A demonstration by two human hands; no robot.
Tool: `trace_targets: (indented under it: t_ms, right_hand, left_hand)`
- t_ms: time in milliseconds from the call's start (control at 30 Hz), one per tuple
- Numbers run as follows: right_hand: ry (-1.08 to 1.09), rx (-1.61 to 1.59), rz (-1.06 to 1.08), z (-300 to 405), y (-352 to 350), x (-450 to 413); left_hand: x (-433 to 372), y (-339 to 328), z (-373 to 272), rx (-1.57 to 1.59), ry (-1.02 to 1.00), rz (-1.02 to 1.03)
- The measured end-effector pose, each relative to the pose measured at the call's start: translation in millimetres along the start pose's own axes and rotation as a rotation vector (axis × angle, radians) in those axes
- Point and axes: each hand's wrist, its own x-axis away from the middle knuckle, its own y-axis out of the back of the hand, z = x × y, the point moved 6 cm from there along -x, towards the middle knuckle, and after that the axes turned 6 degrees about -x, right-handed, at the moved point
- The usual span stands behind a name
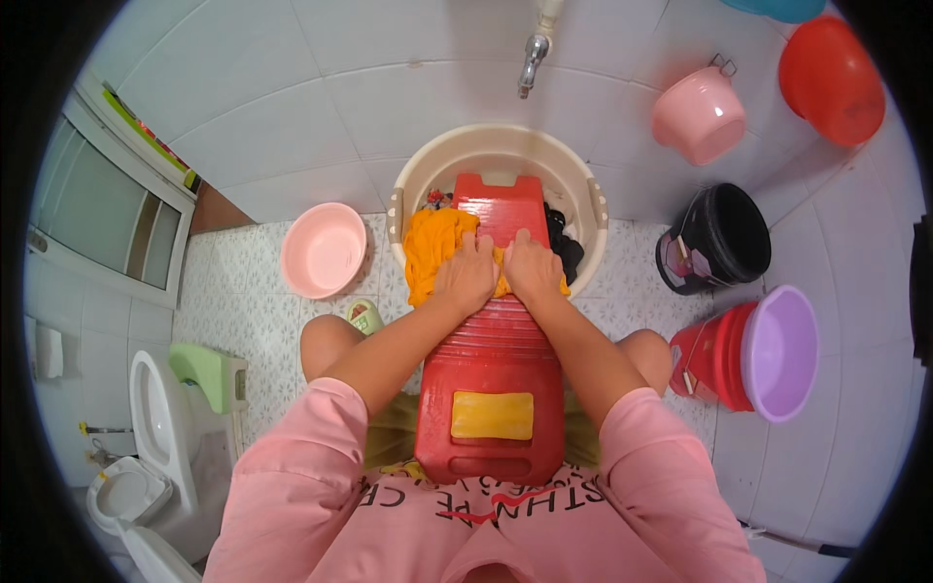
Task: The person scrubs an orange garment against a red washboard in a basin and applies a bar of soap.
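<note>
Both hands press an orange garment [439,248] against a red plastic washboard [499,204]. My left hand [468,275] has its fingers curled into the cloth, and most of the garment bunches on that side. Close beside it, my right hand [533,268] grips the narrower end of the same cloth. The washboard slopes from a large cream plastic tub [466,146] toward my lap, its ridges showing below my hands. A yellow bar of laundry soap [493,416] lies in the recess at its near end. Dark clothing [563,244] sits in the tub to the right of the board.
A pink basin [325,251] rests on the floor at left, near a green stool [208,375] and a toilet [164,423]. At right stand a black bucket [718,237] and a red bucket [714,357] with a purple basin [782,355]. A metal tap [534,62] projects above the tub.
</note>
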Motion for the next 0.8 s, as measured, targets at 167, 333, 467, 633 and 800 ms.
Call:
trace_targets:
  t_ms: [167, 333, 467, 633, 800]
  right_hand:
    - [0.303, -0.028, 0.053, 10, 21, 66]
    - [0.433, -0.058, -0.010, 23, 37, 96]
    - [0.185, -0.004, -0.005, -3, -1, 14]
    - [0.089, -0.092, 0.032, -11, 12, -17]
    - [-0.107, -0.342, 0.272, -33, 44, 10]
  left_hand:
    - [44, 14, -8, 0.097, -0.104, 0.140]
    - [71, 25, -25, 0.056, -0.268, 0.225]
    - [11, -13, -8, 0.012, -0.079, 0.135]
    - [-14, -17, 17, 0.168, -0.008, 0.035]
    - [-4, 3, 46, 0.237, 0.018, 0.276]
